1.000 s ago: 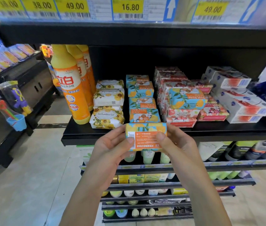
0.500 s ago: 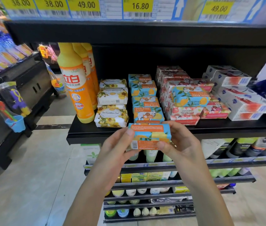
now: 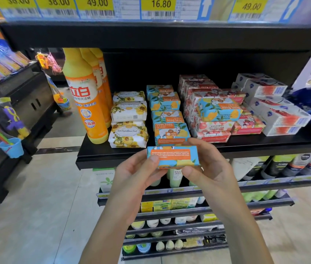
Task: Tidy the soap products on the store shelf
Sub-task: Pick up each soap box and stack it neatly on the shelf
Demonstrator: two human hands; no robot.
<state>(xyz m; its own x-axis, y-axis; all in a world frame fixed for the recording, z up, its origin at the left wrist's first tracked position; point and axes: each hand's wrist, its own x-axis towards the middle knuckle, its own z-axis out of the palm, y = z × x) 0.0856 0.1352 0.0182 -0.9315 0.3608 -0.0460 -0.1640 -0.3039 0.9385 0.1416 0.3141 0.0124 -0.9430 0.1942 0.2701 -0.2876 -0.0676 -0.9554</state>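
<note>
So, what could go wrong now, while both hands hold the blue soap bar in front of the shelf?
1. The left hand and right hand grip the blue soap bar only at its ends; it may slip and fall.
2. The stray blue bar lies tilted on the red soap stack; a nudge might slide it off.

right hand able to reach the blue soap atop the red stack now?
Probably not yet: right hand and left hand hold another blue bar. Path to the stray soap looks open.
</note>
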